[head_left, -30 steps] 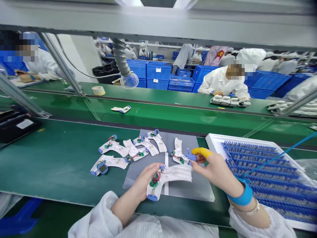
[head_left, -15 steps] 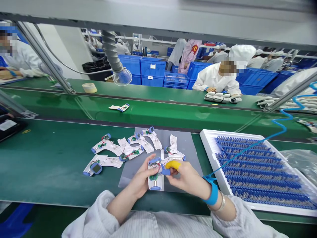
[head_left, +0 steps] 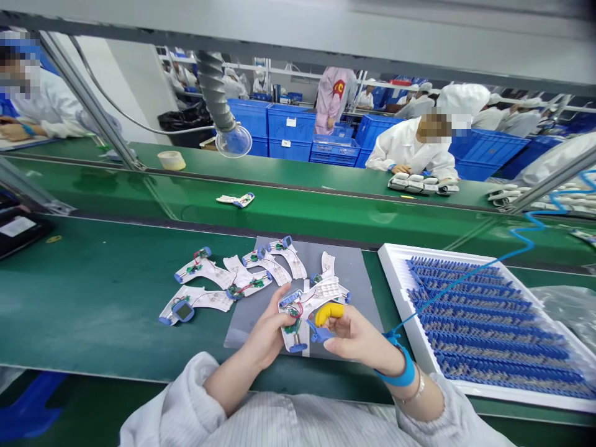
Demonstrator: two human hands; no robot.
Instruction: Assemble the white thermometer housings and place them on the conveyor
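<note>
My left hand (head_left: 264,334) is wrapped round a white handheld-device shell half (head_left: 322,294), apparently a thermometer gun's, with a green circuit board, red wires and blue end pieces. Between the fingertips of my right hand (head_left: 356,338) is a small blue plastic part (head_left: 320,333), just right of the shell's wiring. A yellow finger cot (head_left: 328,311) covers one of that hand's fingers. On the grey mat (head_left: 242,332) and the bench to its left lie several similar shells, one a white shell with a blue-framed screen (head_left: 183,311). Another shell (head_left: 327,264) lies partly hidden behind the held one.
A white foam tray (head_left: 414,323) with rows of blue parts stands at right, crossed by a blue coiled wrist-strap cord (head_left: 470,273). On the green conveyor sits one more shell (head_left: 236,200). An extraction nozzle (head_left: 233,140) hangs beyond; a co-worker (head_left: 400,143) sits opposite.
The shell in my left hand has tilted, its curved handle now showing more to the right. My right hand has drawn the blue part slightly down and right. The conveyor shell has shifted right.
</note>
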